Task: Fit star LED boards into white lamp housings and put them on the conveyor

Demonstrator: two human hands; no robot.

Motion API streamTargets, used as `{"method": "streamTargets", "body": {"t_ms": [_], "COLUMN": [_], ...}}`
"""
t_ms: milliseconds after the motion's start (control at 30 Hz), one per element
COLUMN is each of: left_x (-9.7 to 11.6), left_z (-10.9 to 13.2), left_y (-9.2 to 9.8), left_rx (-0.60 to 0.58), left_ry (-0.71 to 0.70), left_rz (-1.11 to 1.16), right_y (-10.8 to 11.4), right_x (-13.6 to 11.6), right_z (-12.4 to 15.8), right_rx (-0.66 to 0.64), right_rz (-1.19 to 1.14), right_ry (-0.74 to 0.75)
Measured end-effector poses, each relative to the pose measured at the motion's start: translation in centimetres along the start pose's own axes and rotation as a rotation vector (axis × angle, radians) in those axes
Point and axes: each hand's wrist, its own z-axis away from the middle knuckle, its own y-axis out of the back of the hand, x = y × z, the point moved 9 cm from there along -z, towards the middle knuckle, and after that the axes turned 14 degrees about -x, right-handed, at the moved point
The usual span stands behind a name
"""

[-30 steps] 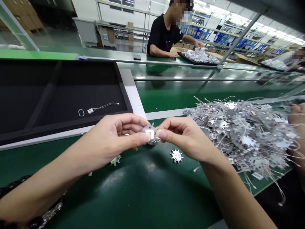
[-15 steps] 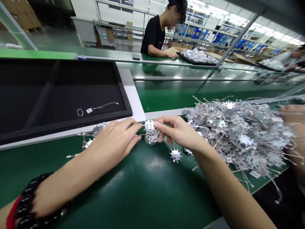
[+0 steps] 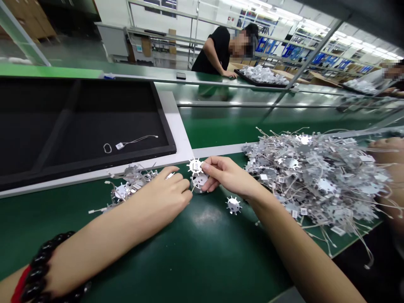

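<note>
My right hand (image 3: 225, 176) is closed, thumb and fingers pinching a silver toothed metal disc (image 3: 195, 166) with a small pale label. Directly below that disc, a round pale housing (image 3: 198, 184) stands on the green bench, touched by my right fingertips. My left hand (image 3: 167, 191) is beside the housing with curled fingers. A thin pale wire (image 3: 193, 190) runs from the housing to those fingers, whose tips are hidden. Another toothed disc (image 3: 233, 205) lies loose near my right wrist. Behind my left hand sits a small heap of wired discs (image 3: 128, 187).
A large pile of wired discs (image 3: 315, 176) covers the bench at right, with another person's arm (image 3: 389, 168) beyond it. A black tray (image 3: 126, 105) at left holds a labelled wired part (image 3: 120, 146) and a small loop (image 3: 107, 148). Across the bench, a person (image 3: 214, 52) leans near a filled tray.
My left hand has turned and its fingers have curled in, uncovering more of the small heap. The pinched disc has shifted slightly left. The person opposite has bent forward to the right.
</note>
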Motion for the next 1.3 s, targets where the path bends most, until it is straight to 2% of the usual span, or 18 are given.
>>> {"method": "streamTargets", "body": {"t_ms": [333, 433, 533, 633, 667, 733, 867, 933, 1000, 1133, 1200, 1300], "left_x": [3.1, 3.4, 1.8, -0.9, -1.4, -1.9, -1.3, -0.8, -0.4, -0.6, -1.0, -1.7], "left_z": [-0.2, 0.1, 0.5, 1.1, 1.2, 1.0, 0.2, -0.1, -0.2, -0.5, -0.5, -0.3], "left_y": [-0.6, 0.1, 2.3, 4.5, 4.7, 3.8, 0.2, -0.8, -0.9, 0.0, 0.3, 0.5], "left_rx": [-0.052, -0.066, -0.013, 0.153, 0.188, 0.194, 0.061, -0.006, -0.054, -0.139, -0.147, -0.109], "left_ry": [-0.087, -0.133, -0.091, 0.053, 0.073, 0.057, -0.047, -0.070, -0.054, 0.073, 0.133, 0.192], "left_rz": [-0.061, 0.004, 0.090, 0.007, -0.023, -0.056, 0.001, 0.041, 0.047, 0.009, -0.008, -0.016], "right_y": [-1.4, -1.5, -0.3, 1.8, 2.2, 2.6, 1.6, 1.3, 1.1, 1.6, 1.9, 1.7], "right_x": [-1.2, -1.6, -2.7, -4.4, -4.8, -5.2, -5.3, -5.5, -5.6, -5.4, -5.0, -3.7], "right_z": [0.0, -0.1, 0.5, 1.9, 2.4, 2.9, 3.0, 3.2, 3.3, 3.6, 3.5, 3.1], "right_rx": [-0.107, -0.115, 0.004, 0.187, 0.228, 0.264, 0.224, 0.218, 0.210, 0.193, 0.172, 0.068], "right_rz": [0.127, 0.129, 0.131, 0.122, 0.119, 0.120, 0.190, 0.261, 0.331, 0.415, 0.425, 0.370], "right_ry": [0.163, 0.206, 0.296, 0.434, 0.470, 0.506, 0.476, 0.448, 0.399, 0.289, 0.227, 0.109]}}
